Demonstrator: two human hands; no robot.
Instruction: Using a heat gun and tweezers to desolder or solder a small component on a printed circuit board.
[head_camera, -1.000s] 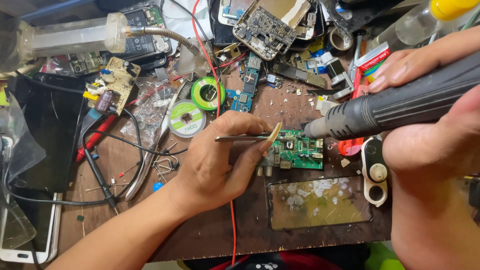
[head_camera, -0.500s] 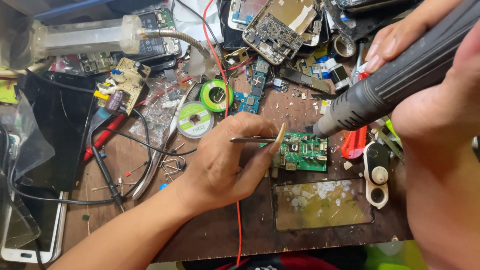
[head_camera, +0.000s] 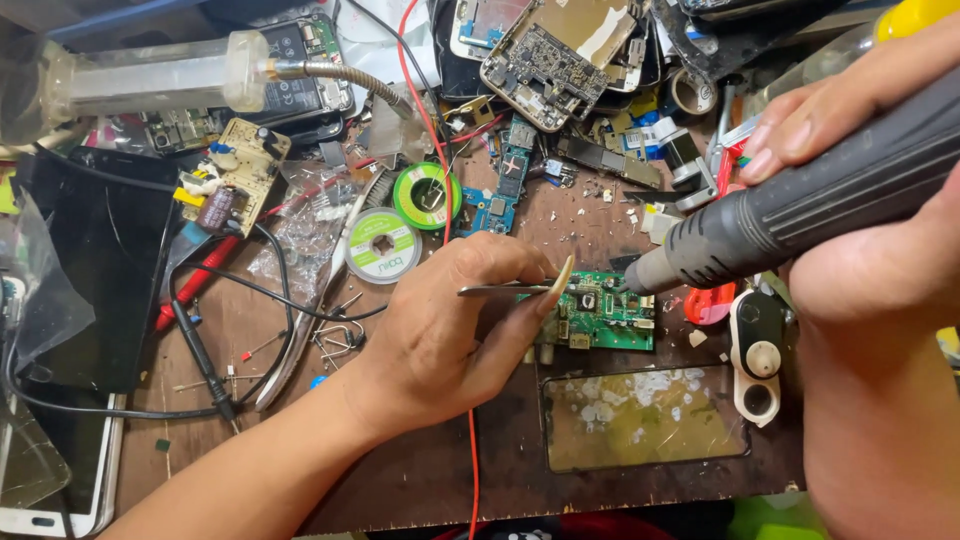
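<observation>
head view: since a second ago the hot-air wand (head_camera: 800, 215), gripped by the right hand (head_camera: 880, 270), is brought nozzle-close to the green circuit board (head_camera: 605, 315), where tweezers (head_camera: 505, 290) are pinched by the left hand (head_camera: 450, 330), so heating looks underway.

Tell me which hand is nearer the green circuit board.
Left. The left hand lies just beside the green circuit board, its tweezers reaching onto it. The right hand sits up and off to the right, gripping the grey hot-air tool whose nozzle points at the board.
</observation>
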